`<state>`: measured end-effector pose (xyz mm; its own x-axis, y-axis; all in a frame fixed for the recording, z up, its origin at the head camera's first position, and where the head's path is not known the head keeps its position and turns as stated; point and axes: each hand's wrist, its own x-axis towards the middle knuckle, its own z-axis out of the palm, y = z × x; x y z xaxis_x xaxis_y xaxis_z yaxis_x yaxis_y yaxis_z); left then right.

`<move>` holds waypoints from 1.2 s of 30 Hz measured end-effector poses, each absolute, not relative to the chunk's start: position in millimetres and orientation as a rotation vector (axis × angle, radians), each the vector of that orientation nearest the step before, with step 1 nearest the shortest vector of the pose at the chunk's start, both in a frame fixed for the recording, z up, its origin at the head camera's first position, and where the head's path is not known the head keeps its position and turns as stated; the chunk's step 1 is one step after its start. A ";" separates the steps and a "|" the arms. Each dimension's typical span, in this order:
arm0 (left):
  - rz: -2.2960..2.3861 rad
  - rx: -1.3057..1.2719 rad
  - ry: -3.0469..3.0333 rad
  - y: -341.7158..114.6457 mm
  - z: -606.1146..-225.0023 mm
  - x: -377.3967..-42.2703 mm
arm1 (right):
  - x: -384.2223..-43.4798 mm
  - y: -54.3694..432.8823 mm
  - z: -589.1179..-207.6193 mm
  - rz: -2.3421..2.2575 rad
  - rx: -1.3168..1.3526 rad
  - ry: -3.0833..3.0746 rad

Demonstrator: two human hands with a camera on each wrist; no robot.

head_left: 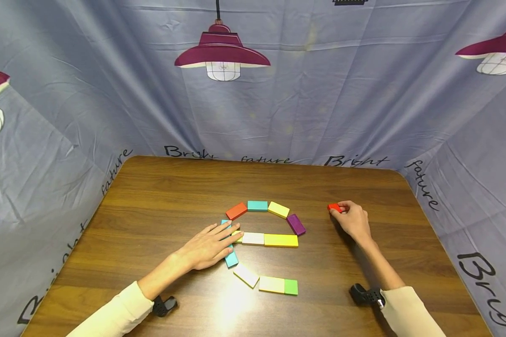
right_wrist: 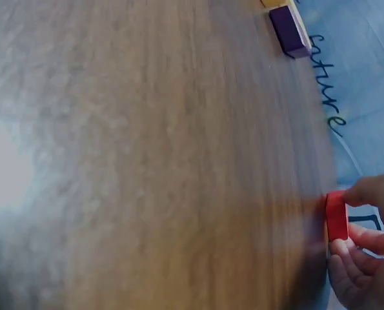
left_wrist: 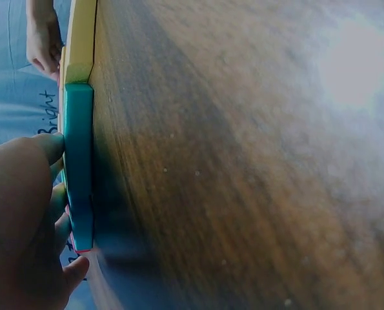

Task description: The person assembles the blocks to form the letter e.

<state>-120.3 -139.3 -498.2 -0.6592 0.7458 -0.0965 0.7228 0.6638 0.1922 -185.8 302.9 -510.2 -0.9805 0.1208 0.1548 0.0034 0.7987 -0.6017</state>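
In the head view my left hand (head_left: 211,244) lies with fingers straight and spread over the left side of a row of coloured blocks. Light blue blocks (head_left: 231,259) show under and beside its fingers, and its fingertips reach a yellow-green block (head_left: 236,238) partly hidden by them. The left wrist view has the thumb against the side of a teal block (left_wrist: 79,142). Away to the right, my right hand (head_left: 354,221) pinches a small red block (head_left: 334,207) between thumb and fingers. That red block (right_wrist: 337,215) is close to the tabletop in the right wrist view.
Other blocks form an e-like outline: red (head_left: 236,211), teal (head_left: 257,206), pale yellow (head_left: 279,209), purple (head_left: 296,224), a white (head_left: 253,238) and yellow (head_left: 280,240) middle bar, and a green end piece (head_left: 291,287). A printed curtain (head_left: 303,117) surrounds the wooden table (head_left: 160,187).
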 end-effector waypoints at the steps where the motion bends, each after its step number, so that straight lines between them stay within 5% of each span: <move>1: 0.203 1.207 2.711 -139.1 -498.2 -120.3 | -185.3 303.2 -510.3 0.916 -0.088 -2.801; 11: 0.206 1.204 2.710 -139.5 -499.2 -121.7 | -154.6 293.5 -496.5 0.852 0.177 -2.793; 23: 0.219 1.207 2.706 -138.6 -500.3 -120.5 | -97.4 267.2 -498.0 0.937 0.891 -2.697; 36: 0.214 1.193 2.694 -138.7 -498.0 -119.6 | -57.5 256.1 -515.7 0.990 1.046 -2.721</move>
<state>-119.6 -138.7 -498.0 -0.6593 0.7435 -0.1118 0.7165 0.6663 0.2064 -57.5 256.1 -515.7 -0.7672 -0.5800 0.2737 -0.6203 0.5626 -0.5466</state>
